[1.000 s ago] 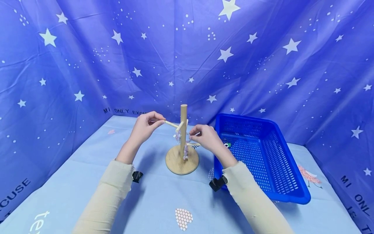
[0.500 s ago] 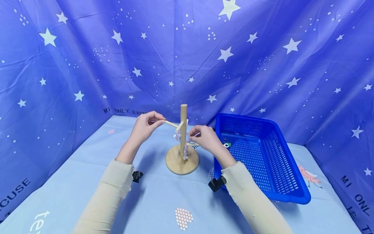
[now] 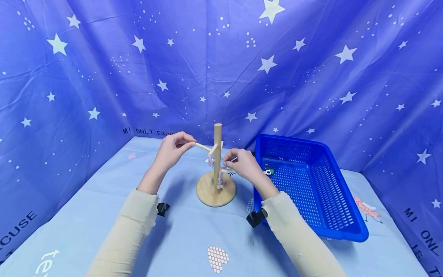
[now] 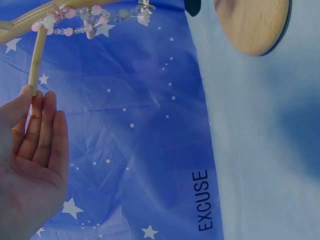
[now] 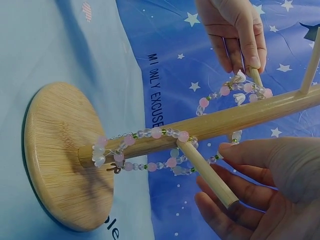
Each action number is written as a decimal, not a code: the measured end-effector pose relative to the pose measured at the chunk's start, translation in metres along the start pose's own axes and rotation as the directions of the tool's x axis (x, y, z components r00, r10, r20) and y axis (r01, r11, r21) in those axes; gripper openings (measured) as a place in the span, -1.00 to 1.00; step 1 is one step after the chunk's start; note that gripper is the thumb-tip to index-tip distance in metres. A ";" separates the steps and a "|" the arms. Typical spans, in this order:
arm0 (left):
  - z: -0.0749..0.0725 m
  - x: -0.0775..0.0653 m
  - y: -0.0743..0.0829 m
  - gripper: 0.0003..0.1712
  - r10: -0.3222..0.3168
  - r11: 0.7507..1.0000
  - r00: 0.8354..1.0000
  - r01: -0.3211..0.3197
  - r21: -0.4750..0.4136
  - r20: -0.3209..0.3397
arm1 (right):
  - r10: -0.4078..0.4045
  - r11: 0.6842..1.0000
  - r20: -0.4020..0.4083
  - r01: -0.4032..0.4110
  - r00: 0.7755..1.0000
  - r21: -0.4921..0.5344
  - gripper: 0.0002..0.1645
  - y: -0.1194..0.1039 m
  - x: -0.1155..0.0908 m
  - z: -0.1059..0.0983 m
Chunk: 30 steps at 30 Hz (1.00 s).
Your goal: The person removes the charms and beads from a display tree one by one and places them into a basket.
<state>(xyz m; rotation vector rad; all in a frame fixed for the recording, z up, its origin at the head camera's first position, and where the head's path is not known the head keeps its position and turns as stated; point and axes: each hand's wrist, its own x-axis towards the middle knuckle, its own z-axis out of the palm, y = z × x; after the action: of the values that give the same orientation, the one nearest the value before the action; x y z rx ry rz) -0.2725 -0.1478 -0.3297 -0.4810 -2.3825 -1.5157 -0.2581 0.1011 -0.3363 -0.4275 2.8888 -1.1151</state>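
Wooden stand with beaded bracelets: upright on the tabletop, between the two hands. Left hand: thumb and index finger pinch the tip of an upper peg; the remaining fingers are extended. Right hand: thumb and curled fingers pinch a bead strand beside the post; the contact is partly hidden, and which bracelet the strand belongs to cannot be told.

Upper bracelet: hangs from the pinched peg, close to the post. Beads are pink and clear, with white flower-shaped pendants. Lower bracelet: looped over the lower peg and hanging toward the base. Beads are pink and clear with small green spacers; white pendants and a brownish bow-shaped charm sit at its lower end.

Stand construction: pale, grained wood; round post, thin pegs, flat disc base.

Surroundings: blue perforated basket to the right, containing a small green-and-white item; star-printed blue backdrop behind.
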 end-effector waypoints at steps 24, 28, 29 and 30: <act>0.001 0.000 0.000 -0.86 -0.003 1.000 1.000 0.003 -0.002 -0.007 | 0.015 1.000 -0.090 -0.013 0.996 0.028 -0.92 0.001 0.005 0.000; 0.001 0.001 -0.001 -0.84 -0.004 1.000 1.000 0.004 -0.001 -0.003 | 0.023 0.999 -0.105 -0.019 0.994 0.038 -0.92 0.000 0.006 -0.001; 0.001 0.001 -0.001 -0.84 -0.002 1.000 1.000 0.002 0.000 -0.002 | 0.024 0.999 -0.109 -0.019 0.994 0.041 -0.92 0.000 0.006 -0.001; 0.001 0.001 -0.001 -0.84 -0.001 1.000 1.000 0.001 0.000 -0.001 | 0.024 0.999 -0.113 -0.019 0.993 0.045 -0.92 -0.001 0.007 -0.002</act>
<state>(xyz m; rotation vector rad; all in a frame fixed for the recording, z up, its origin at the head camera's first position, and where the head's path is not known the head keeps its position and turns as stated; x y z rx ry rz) -0.2736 -0.1475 -0.3307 -0.4796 -2.3821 -1.5160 -0.2646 0.1002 -0.3339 -0.3422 2.9506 -1.2357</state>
